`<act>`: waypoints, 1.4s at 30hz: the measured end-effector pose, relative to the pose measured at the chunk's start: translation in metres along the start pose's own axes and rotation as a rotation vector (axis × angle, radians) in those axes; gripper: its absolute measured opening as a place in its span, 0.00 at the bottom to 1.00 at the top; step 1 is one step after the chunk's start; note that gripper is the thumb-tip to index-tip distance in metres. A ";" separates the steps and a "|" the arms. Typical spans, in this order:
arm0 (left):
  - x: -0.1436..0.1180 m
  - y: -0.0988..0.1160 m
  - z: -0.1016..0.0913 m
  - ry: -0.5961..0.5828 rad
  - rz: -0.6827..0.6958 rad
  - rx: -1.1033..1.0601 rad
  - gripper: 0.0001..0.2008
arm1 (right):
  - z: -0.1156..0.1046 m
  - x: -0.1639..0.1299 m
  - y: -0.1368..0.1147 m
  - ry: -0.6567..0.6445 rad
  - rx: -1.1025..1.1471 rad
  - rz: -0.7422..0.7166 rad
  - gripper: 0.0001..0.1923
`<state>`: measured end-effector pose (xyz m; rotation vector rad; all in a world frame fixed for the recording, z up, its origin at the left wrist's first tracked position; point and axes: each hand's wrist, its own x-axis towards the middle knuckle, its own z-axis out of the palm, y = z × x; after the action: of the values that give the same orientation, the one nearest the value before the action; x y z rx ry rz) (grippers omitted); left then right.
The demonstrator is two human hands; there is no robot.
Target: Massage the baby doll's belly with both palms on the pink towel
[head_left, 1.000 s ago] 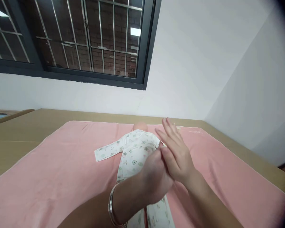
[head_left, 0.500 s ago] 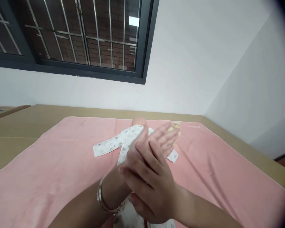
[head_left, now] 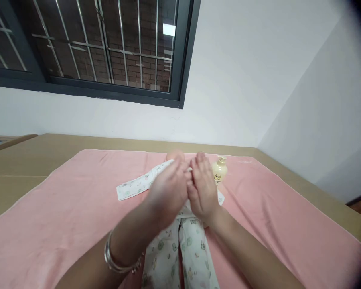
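Pink cloth spreads before us over a pale wooden surface, and in its middle lies a doll in white printed clothes, stretched out lengthwise away from us. We see its rounded head near the cloth's far edge, one long sleeve reaching out to the left, and its trousers running towards us with a narrow gap between the legs. Most of its top is hidden behind our hands.

Our left hand and our right hand come together above the doll, palms turned towards each other and fingertips pointing up and away from us. Both are unclenched, the fingers extended rather than curled into fists; the left one is blurred. They meet or nearly meet along the thumb side, but we cannot tell whether the palms touch, nor whether anything lies between them. A silver bangle circles our left wrist.

Just beyond our right hand, a pale yellow bottle stands upright on the cloth, its left side partly covered by that hand; dark markings show on its front. The end of the doll's other sleeve pokes out near the bottle's foot.

Behind all this we have a white wall and a dark-framed window with metal bars, brickwork visible through the glass
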<state>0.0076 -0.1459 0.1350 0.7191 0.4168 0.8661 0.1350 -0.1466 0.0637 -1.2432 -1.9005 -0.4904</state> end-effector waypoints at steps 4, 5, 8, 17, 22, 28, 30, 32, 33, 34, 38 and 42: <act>0.022 0.047 -0.032 0.099 0.285 0.129 0.26 | 0.023 -0.004 -0.018 -0.211 0.169 -0.283 0.31; 0.033 0.050 -0.043 0.140 0.352 0.178 0.25 | 0.029 -0.005 -0.019 -0.290 0.202 -0.304 0.30; 0.066 0.038 -0.071 0.418 0.459 0.369 0.15 | 0.049 -0.006 -0.013 -0.472 0.239 -0.167 0.26; 0.110 -0.026 -0.112 0.429 0.602 0.751 0.08 | 0.082 0.017 0.061 -0.522 0.249 0.070 0.22; 0.113 -0.033 -0.132 0.464 0.629 0.801 0.11 | 0.085 -0.008 0.043 -0.439 0.028 0.402 0.29; 0.114 -0.044 -0.143 0.519 0.689 0.754 0.12 | 0.082 -0.009 0.025 -0.492 0.173 0.015 0.24; 0.115 -0.046 -0.147 0.543 0.711 0.799 0.15 | 0.086 0.004 0.041 -0.520 0.251 -0.044 0.23; 0.116 -0.048 -0.151 0.544 0.746 0.873 0.17 | 0.094 0.015 0.059 -0.523 0.293 -0.021 0.22; 0.116 -0.049 -0.152 0.539 0.769 0.912 0.18 | 0.098 0.019 0.066 -0.508 0.289 0.022 0.22; 0.116 -0.049 -0.153 0.537 0.793 0.948 0.18 | 0.102 0.020 0.070 -0.486 0.261 0.086 0.23; 0.113 -0.051 -0.152 0.560 0.851 1.028 0.17 | 0.110 0.012 0.055 -0.430 -0.008 0.381 0.28; 0.111 -0.051 -0.152 0.576 0.869 1.037 0.17 | 0.102 -0.002 0.025 -0.469 -0.063 0.341 0.29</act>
<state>0.0098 -0.0189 -0.0125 1.6758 1.1522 1.7125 0.1159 -0.0673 -0.0030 -1.8031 -1.9922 -0.0781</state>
